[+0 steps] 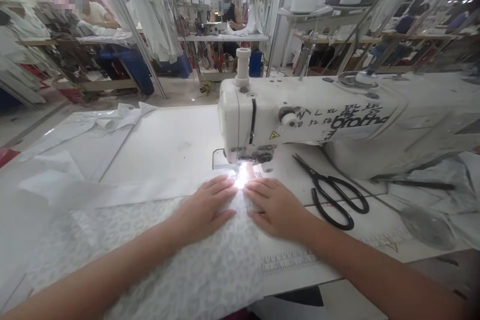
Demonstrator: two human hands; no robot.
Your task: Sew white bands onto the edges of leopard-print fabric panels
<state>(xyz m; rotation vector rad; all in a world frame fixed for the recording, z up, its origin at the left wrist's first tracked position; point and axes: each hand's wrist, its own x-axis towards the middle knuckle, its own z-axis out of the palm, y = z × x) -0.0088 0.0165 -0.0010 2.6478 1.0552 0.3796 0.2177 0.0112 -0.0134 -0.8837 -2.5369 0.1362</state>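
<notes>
A pale, grey-spotted fabric lies over the near part of the table and runs up to the needle area of a white sewing machine. My left hand rests flat on this fabric, fingers stretched out toward the lit needle. On the other side of the needle, my right hand lies with its fingers extended, the tips at the fabric's right edge. Bright lamp light washes out the presser foot and the spot between my fingertips.
Black-handled scissors lie right of my right hand. A printed ruler scale marks the table's front. White fabric pieces are at the left, grey fabric at the right. Beyond, co-workers sit at other machines.
</notes>
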